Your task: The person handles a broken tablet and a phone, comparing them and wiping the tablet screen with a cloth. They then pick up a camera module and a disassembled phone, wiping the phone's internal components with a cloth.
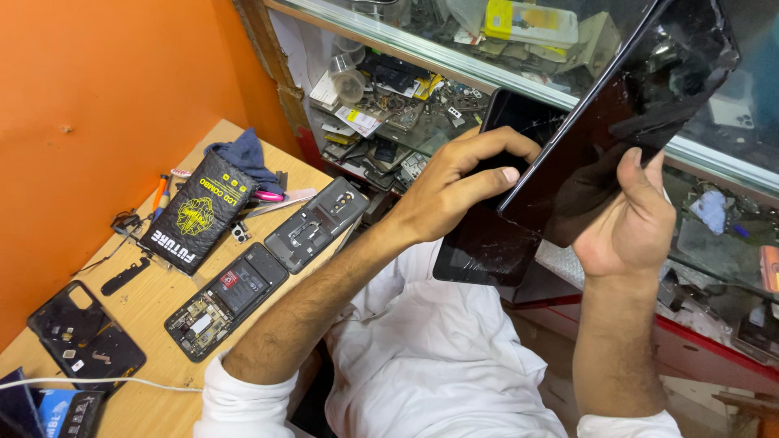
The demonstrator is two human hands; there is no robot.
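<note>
The left hand (pixel 454 182) has its grip closed on the cracked screen (pixel 487 235), fingers over the front edge, while the right hand (pixel 625 219) grasps the dark panel (pixel 641 89) from below, thumb up on its face. Both are held in the air, above the lap, the panel tilted away from the screen, probably to keep the broken glass off the surface (pixel 154 316). There an opened phone (pixel 227 300), a back cover (pixel 85 337) and a black packet (pixel 195 215) lie apart.

Cracked black screen (pixel 495 235) under the left-hand fingers (pixel 487 162); larger glossy black screen panel (pixel 641 97) just right of them. Black pouch with yellow emblem (pixel 195 215) lies on counter (pixel 154 308), well left. Yellow-white package (pixel 531 23) on shelf above.
</note>
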